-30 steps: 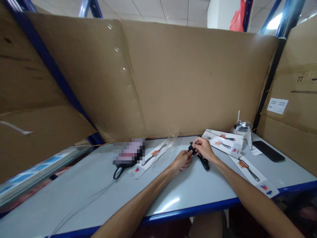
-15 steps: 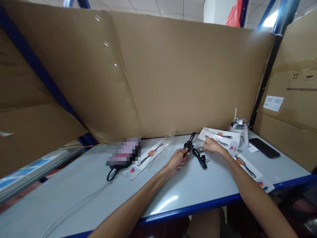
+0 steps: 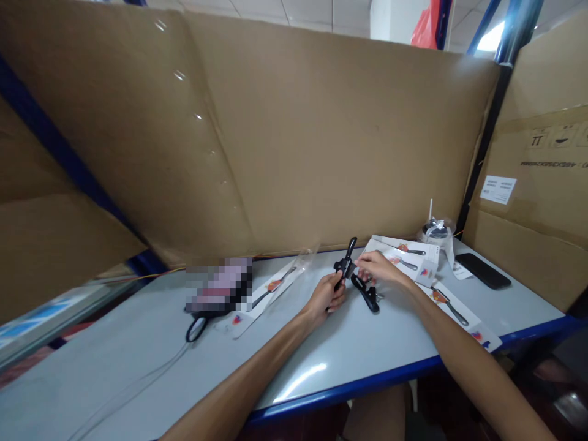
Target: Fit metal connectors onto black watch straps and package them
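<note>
My left hand [image 3: 327, 294] is closed around the lower handle of a black spokeshave [image 3: 345, 262], which is tilted up off the table with its other handle pointing away. At the middle of this tool, the fingers of my right hand [image 3: 377, 267] are pinched on a small flat grey metal piece, perhaps the blade; they partly hide it. Just below my right hand, a second black spokeshave body [image 3: 367, 299] lies on the table, with small metal screws beside it.
White printed cards [image 3: 402, 257] overlap at the back right, and another card [image 3: 459, 312] lies nearer the edge. A bagged card [image 3: 269, 294] and a pixelated dark case [image 3: 220, 294] with a strap are left. A phone [image 3: 484, 271] and a wrapped cup [image 3: 436, 231] stand right. Cardboard [image 3: 321, 141] walls the back.
My right hand has lifted from the table and moved left to the held spokeshave, bringing the grey metal piece. My left hand keeps its grip and tilts the tool slightly. The view has shifted a little.
</note>
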`<state>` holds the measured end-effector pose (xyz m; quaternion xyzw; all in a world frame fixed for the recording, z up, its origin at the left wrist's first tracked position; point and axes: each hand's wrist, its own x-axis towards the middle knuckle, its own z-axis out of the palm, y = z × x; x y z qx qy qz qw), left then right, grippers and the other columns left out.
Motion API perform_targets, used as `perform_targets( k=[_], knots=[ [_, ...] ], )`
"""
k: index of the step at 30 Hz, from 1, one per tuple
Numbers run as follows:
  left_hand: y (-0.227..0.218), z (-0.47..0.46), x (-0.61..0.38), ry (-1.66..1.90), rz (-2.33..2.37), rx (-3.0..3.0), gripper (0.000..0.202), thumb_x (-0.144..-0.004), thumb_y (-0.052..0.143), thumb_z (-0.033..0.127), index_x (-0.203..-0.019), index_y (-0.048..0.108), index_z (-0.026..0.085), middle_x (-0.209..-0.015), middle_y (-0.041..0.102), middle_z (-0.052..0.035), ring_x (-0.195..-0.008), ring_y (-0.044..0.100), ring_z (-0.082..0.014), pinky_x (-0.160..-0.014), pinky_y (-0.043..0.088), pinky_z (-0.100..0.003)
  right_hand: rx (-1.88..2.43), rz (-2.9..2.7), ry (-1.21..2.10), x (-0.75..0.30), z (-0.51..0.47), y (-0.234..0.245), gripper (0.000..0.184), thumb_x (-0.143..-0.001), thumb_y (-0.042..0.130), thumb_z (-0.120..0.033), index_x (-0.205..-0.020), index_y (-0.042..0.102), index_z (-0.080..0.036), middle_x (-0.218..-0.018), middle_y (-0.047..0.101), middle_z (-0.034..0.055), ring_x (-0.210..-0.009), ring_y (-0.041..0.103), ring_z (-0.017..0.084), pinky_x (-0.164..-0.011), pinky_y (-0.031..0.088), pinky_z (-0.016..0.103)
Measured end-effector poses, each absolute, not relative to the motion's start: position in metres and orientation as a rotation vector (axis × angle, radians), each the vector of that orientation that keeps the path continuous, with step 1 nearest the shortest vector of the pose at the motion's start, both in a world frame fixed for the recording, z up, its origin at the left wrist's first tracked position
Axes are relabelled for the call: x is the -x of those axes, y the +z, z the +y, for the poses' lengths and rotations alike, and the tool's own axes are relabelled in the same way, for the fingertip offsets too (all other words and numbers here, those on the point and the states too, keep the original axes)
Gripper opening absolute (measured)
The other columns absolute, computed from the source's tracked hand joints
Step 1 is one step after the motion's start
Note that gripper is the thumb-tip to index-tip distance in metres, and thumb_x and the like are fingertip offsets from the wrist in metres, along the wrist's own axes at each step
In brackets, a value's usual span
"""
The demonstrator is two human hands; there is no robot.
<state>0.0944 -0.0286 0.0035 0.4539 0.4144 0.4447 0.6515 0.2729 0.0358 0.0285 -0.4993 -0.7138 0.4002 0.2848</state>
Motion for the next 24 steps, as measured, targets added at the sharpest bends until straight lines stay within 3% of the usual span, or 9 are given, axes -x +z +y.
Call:
perform_targets(
  k=[4, 8, 12, 16, 20, 24],
  knots=[
    [0.003, -0.027, -0.096, 1.016, 0.932, -1.033, 0.038, -0.093, 0.057, 0.054, -0.078, 0.043, 0.022, -0.046, 0.026, 0.0123, -0.035, 0.015, -0.0043, -0.034, 0.009, -0.017, 1.2, -1.776, 1.387, -0.261, 0.027, 0.031, 0.018, -0.091, 0.053, -0.02, -0.074, 0.06, -0.017, -0.068, 0.07, 0.0024, -0.053, 0.061, 0.013, -0.042, 0.042, 0.02],
    [0.003, -0.024, -0.092, 1.091, 0.996, -0.989, 0.038, -0.095, 0.054, 0.053, -0.077, 0.043, 0.021, -0.048, 0.029, 0.0114, -0.035, 0.018, -0.0042, -0.034, 0.01, -0.017, 1.374, -1.799, 1.177, -0.275, 0.037, 0.032, 0.018, -0.086, 0.055, -0.017, -0.07, 0.064, -0.016, -0.064, 0.07, 0.0029, -0.053, 0.061, 0.013, -0.043, 0.039, 0.02],
    [0.003, -0.02, -0.085, 1.123, 1.073, -0.949, 0.037, -0.098, 0.051, 0.05, -0.076, 0.042, 0.021, -0.047, 0.028, 0.0112, -0.035, 0.019, -0.0042, -0.035, 0.01, -0.018, 1.507, -1.811, 0.97, -0.295, 0.053, 0.027, 0.024, -0.082, 0.062, -0.017, -0.058, 0.062, -0.015, -0.051, 0.061, 0.0002, -0.046, 0.051, 0.009, -0.045, 0.032, 0.019],
    [0.003, -0.02, -0.085, 1.107, 1.075, -0.97, 0.037, -0.097, 0.051, 0.051, -0.076, 0.042, 0.021, -0.048, 0.029, 0.0112, -0.035, 0.019, -0.0043, -0.035, 0.011, -0.018, 1.623, -1.891, 0.87, -0.299, 0.059, 0.014, 0.026, -0.078, 0.065, -0.015, -0.053, 0.063, -0.016, -0.046, 0.058, 0.0001, -0.045, 0.05, 0.01, -0.047, 0.032, 0.021],
    [0.003, -0.023, -0.091, 1.088, 1.094, -1.03, 0.036, -0.097, 0.049, 0.051, -0.077, 0.042, 0.022, -0.049, 0.03, 0.011, -0.035, 0.019, -0.0046, -0.035, 0.011, -0.018, 1.725, -1.922, 0.689, -0.299, 0.056, 0.012, 0.02, -0.075, 0.07, -0.016, -0.056, 0.065, -0.017, -0.055, 0.065, 0.0032, -0.057, 0.06, 0.016, -0.055, 0.038, 0.023],
    [0.003, -0.026, -0.096, 1.058, 1.121, -1.117, 0.039, -0.098, 0.046, 0.054, -0.075, 0.042, 0.022, -0.049, 0.032, 0.0106, -0.034, 0.02, -0.0049, -0.034, 0.012, -0.018, 1.684, -1.878, 0.428, -0.296, 0.046, 0.026, 0.01, -0.084, 0.066, -0.021, -0.076, 0.071, -0.018, -0.08, 0.072, 0.0077, -0.082, 0.068, 0.02, -0.065, 0.042, 0.024]
  ],
)
